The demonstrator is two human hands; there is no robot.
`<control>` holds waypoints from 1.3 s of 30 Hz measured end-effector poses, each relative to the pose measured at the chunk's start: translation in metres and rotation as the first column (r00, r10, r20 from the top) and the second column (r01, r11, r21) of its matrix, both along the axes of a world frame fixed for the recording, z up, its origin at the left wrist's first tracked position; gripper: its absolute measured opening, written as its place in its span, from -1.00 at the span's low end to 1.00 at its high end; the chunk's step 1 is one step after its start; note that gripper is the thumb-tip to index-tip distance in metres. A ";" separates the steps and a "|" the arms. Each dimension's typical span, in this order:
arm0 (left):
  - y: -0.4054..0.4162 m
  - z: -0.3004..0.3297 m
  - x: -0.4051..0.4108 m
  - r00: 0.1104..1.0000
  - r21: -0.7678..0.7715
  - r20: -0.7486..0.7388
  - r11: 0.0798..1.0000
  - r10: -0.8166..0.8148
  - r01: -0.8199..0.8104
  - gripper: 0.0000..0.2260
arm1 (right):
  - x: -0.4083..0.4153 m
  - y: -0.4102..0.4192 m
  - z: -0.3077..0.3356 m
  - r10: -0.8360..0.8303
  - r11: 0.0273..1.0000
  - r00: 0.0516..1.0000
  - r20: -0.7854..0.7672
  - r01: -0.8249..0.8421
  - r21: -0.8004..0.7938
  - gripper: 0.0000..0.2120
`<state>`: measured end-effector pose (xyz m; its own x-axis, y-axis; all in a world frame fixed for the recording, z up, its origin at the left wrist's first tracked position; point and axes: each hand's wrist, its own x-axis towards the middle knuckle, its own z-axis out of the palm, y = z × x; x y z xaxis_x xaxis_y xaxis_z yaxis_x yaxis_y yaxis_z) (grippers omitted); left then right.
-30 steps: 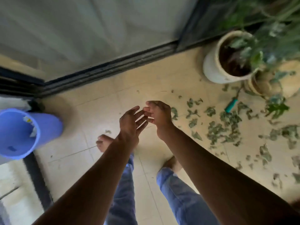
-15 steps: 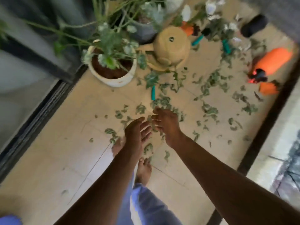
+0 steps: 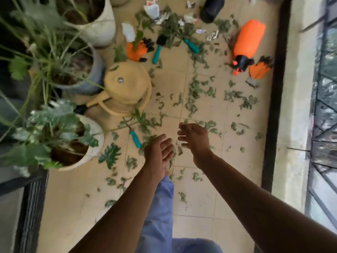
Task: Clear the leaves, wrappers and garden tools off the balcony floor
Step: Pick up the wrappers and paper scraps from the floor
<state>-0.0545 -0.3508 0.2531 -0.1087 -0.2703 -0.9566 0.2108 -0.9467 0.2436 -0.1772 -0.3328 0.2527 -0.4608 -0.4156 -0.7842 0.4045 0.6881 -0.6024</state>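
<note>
I see both hands held out over the middle of the balcony floor [image 3: 200, 201], neither touching anything. My left hand [image 3: 158, 154] has its fingers straight and spread, holding nothing; my right hand [image 3: 196, 138] is loosely curled and relaxed, also holding nothing. The two are near each other but apart.

Leaves [image 3: 197, 92] lie scattered across the tiles from just under my hands up to the far end, thickest in the centre and toward the far edge. A teal-handled tool [image 3: 135, 139] lies just left of my left hand, beside the nearest white pot [image 3: 94, 143]. Two more teal handles sit further up: one [image 3: 156, 54] beside an orange glove [image 3: 136, 51], another [image 3: 191, 46] among the leaf pile at the far end. Crumpled wrappers [image 3: 212, 35] and white scraps lie along that far edge, near a dark pot [image 3: 211, 8].

Along the floor's left edge stand the planted pots, a grey pot [image 3: 94, 73] and a second white pot [image 3: 102, 28] behind the nearest one, with a tan watering can [image 3: 127, 88] set just inside them, narrowing the open floor there. By the right edge, against the dark border strip [image 3: 275, 88], an orange sprayer [image 3: 249, 41] lies on its side with another orange glove [image 3: 259, 70] just beside it. The barest tiles are at the near end, around my blue trouser leg [image 3: 160, 216], and along the near right side.
</note>
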 end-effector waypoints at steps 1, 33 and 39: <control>-0.010 0.001 -0.010 1.000 0.006 0.000 1.000 -0.014 0.014 -0.84 | -0.009 -0.007 0.000 -0.001 1.000 1.000 -0.003 0.001 0.005 -0.83; -0.349 -0.050 -0.407 0.953 -0.014 0.139 0.961 -0.271 0.275 -0.79 | -0.384 -0.315 -0.078 0.082 0.994 0.967 -0.241 -0.061 0.096 -0.85; -0.406 -0.069 -0.419 0.891 0.016 0.162 0.904 -0.424 0.427 -0.79 | -0.405 -0.359 -0.098 0.184 0.976 0.915 -0.358 -0.128 0.174 -0.89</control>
<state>-0.4736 -0.7570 0.1839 -0.0656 -0.2504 -0.9659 -0.2536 -0.9320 0.2589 -0.5824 -0.6916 0.1549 -0.6680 -0.4015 -0.6266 0.0526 0.8145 -0.5778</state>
